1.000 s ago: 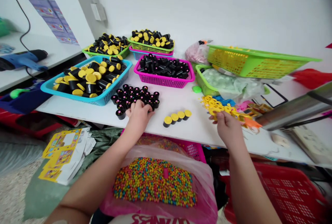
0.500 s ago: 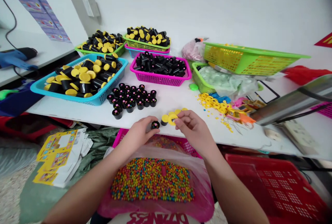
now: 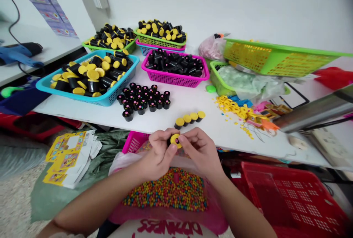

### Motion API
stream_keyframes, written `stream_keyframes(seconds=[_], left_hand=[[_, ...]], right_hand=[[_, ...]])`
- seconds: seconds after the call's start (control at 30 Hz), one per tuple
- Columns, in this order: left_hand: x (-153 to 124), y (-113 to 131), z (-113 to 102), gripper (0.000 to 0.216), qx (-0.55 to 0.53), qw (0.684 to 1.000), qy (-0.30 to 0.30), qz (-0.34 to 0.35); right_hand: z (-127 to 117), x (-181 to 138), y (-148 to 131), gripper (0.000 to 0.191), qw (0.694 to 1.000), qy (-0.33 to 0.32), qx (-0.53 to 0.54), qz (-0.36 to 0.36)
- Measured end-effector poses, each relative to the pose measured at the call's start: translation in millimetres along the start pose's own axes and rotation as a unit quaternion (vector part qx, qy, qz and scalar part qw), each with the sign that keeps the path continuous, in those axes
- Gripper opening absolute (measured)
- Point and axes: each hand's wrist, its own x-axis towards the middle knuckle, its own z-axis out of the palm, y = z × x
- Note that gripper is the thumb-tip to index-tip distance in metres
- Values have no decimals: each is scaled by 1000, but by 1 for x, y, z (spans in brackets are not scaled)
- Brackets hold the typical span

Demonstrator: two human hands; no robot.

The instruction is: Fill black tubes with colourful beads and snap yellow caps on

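My left hand point(image 3: 159, 152) and my right hand point(image 3: 200, 148) meet just below the table's front edge, both closed around one small black container with a yellow cap point(image 3: 175, 139) on its top. Beyond them on the white table point(image 3: 193, 102) a short row of capped black containers point(image 3: 189, 119) stands. Farther left is a cluster of open black containers point(image 3: 143, 100). A loose pile of yellow caps point(image 3: 233, 107) lies to the right. Under my hands a pink bag of small coloured candy beads point(image 3: 168, 190) sits in a pink basket.
A blue basket point(image 3: 55, 92), two green baskets and a pink basket point(image 3: 175, 80) of black containers stand at the back. A tilted green basket point(image 3: 278, 59) rests at the right. A red crate point(image 3: 289, 201) is on the floor, yellow cartons point(image 3: 68, 153) at the left.
My left hand took a black container from the cluster and my right hand took a yellow cap from the pile. Both came toward me and now press cap and container together.
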Motion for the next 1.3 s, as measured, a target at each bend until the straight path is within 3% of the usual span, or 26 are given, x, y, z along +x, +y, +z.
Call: stream_keyframes(seconds=[0.2,0.3,0.4,0.5,0.57,0.67,0.77,1.03,1.1,1.17,1.3], left_hand=[[-6,-4,3,16,-41,997,-37,-61],[-11,-10,8,13,-151,980,14,-128],[-10,-12,9,15,-314,916,83,-233],[-5,-11,8,21,-460,827,97,-309],[-1,-9,7,26,-513,787,92,-331],[1,-3,10,31,-543,766,76,-336],[2,5,14,31,-590,733,52,-333],[9,21,17,21,-684,651,25,-327],[7,21,16,21,-681,655,28,-325],[3,19,14,21,-648,700,17,-301],[-8,6,3,14,-443,877,-39,-182]], right_hand=[[9,-9,11,9,996,20,-70,-53],[2,-9,16,14,967,-16,-170,-190],[-7,-7,17,53,886,-85,-306,-339],[-10,-5,18,68,855,-77,-364,-361],[-9,-5,19,66,849,-67,-369,-372],[-6,-5,22,68,862,-82,-332,-375],[-2,-7,26,70,883,-45,-267,-383],[0,-15,24,62,888,-23,-216,-405],[-5,-12,20,60,904,-50,-198,-375],[-11,-8,14,55,928,-92,-153,-326],[-11,-4,9,34,960,-97,-12,-262]])
